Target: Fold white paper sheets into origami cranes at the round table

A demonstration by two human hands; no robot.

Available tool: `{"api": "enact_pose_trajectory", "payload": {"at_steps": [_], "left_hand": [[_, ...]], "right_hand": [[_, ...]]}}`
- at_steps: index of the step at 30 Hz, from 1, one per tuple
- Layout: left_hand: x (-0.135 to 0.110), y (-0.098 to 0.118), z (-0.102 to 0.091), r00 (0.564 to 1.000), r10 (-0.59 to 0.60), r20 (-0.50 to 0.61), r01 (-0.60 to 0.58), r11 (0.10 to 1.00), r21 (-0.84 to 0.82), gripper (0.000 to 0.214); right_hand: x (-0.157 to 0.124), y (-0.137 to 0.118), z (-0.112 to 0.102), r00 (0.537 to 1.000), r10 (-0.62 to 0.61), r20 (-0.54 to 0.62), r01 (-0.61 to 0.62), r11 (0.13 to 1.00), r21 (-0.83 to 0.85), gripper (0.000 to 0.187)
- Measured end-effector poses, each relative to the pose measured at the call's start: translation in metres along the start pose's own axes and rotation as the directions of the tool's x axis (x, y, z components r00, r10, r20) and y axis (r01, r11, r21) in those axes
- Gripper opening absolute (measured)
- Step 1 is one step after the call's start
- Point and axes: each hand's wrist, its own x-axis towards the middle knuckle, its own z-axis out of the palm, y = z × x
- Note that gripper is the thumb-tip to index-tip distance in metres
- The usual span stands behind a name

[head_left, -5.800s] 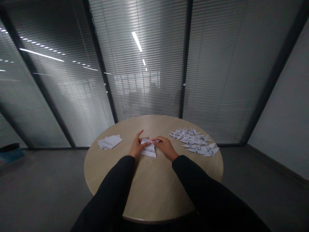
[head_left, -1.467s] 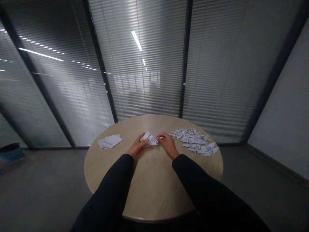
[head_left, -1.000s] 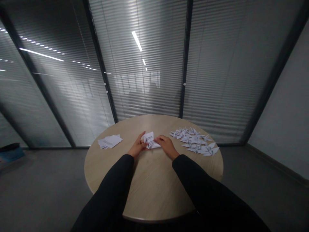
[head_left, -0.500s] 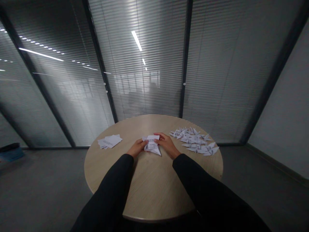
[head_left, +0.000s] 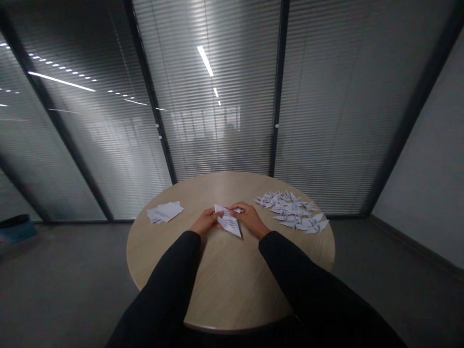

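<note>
Evidently, printed lines cross the folded paper (head_left: 229, 224) held between the person's hands, midway between the left and right edges of the round table (head_left: 232, 285), nearer its far edge; the words are too small to read. The left hand (head_left: 205, 222) pinches its left side between thumb and fingers, while the right hand (head_left: 250, 218) pinches its upper right part. Towards the table's left edge, loose sheets (head_left: 165, 211) overlap, the top one bearing illegible print. Near the right edge lie many folded paper cranes (head_left: 292, 209).
</note>
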Motion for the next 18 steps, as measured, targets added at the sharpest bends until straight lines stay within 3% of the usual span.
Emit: {"api": "enact_pose_trajectory", "payload": {"at_steps": [6, 11, 18], "left_hand": [[-0.002, 0.004, 0.001, 0.999, 0.027, -0.026, -0.029, 0.997, -0.069, 0.043], [-0.002, 0.006, -0.005, 0.994, 0.019, -0.107, -0.017, 1.000, 0.016, 0.043], [-0.003, 0.007, -0.008, 0.995, 0.028, -0.091, -0.023, 0.998, 0.056, 0.043]], "right_hand": [[-0.002, -0.006, -0.001, 0.998, -0.048, 0.051, 0.049, 0.998, -0.032, 0.021], [0.000, -0.004, -0.004, 0.986, -0.053, 0.160, 0.047, 0.998, 0.040, 0.028], [-0.001, -0.005, -0.008, 0.964, -0.040, 0.264, 0.030, 0.999, 0.041, 0.036]]}}
